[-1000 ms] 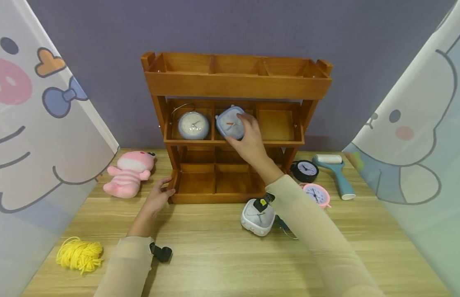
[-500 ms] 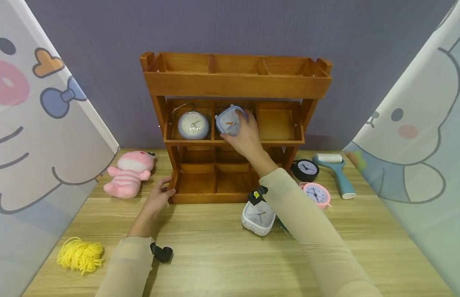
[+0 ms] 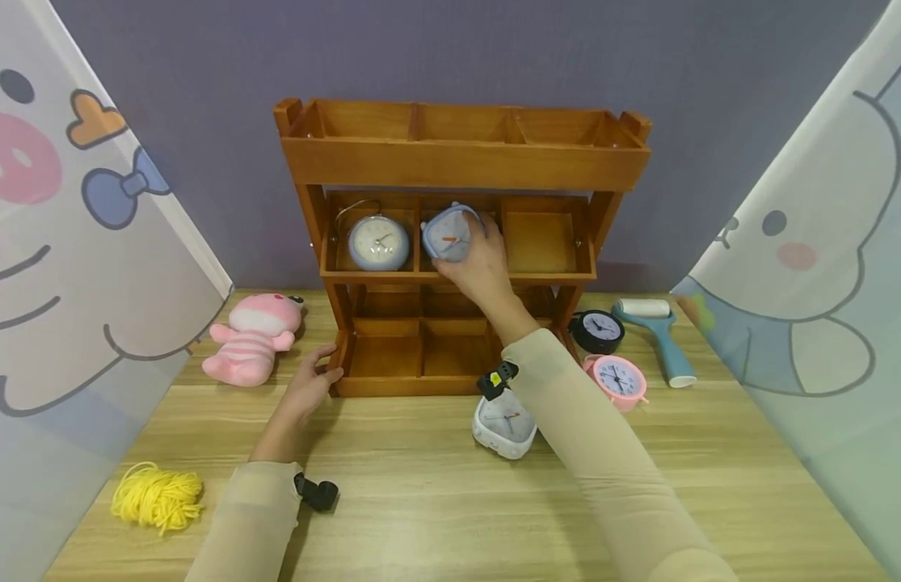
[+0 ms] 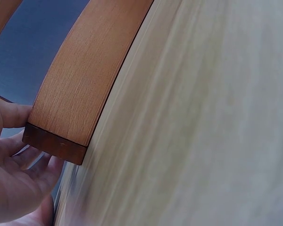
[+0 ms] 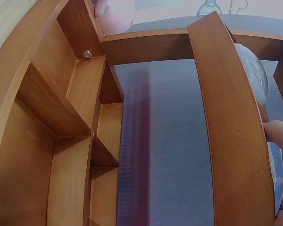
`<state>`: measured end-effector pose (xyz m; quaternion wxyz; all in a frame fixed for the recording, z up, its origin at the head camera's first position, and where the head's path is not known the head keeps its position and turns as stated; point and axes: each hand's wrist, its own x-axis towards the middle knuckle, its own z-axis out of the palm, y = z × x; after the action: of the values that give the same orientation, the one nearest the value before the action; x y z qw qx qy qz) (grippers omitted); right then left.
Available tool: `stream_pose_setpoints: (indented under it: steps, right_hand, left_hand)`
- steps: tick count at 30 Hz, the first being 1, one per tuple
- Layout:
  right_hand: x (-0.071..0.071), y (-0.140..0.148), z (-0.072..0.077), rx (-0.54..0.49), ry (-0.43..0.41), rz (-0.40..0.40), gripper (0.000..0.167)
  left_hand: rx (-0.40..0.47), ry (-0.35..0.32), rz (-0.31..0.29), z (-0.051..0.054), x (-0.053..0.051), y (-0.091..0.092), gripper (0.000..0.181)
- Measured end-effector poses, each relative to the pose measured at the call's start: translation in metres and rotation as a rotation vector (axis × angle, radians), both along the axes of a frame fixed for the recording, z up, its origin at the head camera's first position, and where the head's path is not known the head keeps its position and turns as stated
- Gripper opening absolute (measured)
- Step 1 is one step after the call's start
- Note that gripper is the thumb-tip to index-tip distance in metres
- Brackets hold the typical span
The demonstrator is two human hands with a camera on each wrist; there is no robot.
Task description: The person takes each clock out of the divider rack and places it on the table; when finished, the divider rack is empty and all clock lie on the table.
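Held blue clock point(image 3: 443, 235) tilted in half-closed right hand point(image 3: 482, 263), at centre of middle tier point(image 3: 545, 280); gripped rack point(image 3: 465, 164) by lower left end with curled left hand point(image 3: 310, 386); likely needed squaring before release.

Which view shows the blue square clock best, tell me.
The head view: the blue square clock shows its dial, partly behind the right hand. The right wrist view shows only a sliver past the shelf board; the left wrist view, none.
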<state>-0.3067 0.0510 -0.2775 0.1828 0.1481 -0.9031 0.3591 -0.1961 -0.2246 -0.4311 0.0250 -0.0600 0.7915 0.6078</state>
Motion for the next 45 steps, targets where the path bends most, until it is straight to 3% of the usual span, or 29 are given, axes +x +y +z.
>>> stream_pose_setpoints:
  steps: [17, 28, 37, 45]
  right_hand:
    - [0.003, -0.002, -0.003, -0.009, 0.028, -0.052, 0.090]
    - [0.004, 0.003, -0.006, -0.072, 0.220, -0.055, 0.085]
    - [0.017, 0.007, 0.009, -0.118, 0.243, -0.035, 0.083]
    - [0.032, 0.013, 0.007, -0.116, 0.330, 0.034, 0.082]
  left_hand:
    - [0.009, 0.011, -0.014, 0.000, 0.000, 0.001, 0.057]
    - [0.013, 0.012, -0.011, -0.002, -0.001, 0.000, 0.056]
    - [0.009, 0.016, -0.008, 0.000, -0.001, 0.000, 0.056]
    - [0.019, 0.017, -0.007, -0.001, -0.002, 0.000, 0.056]
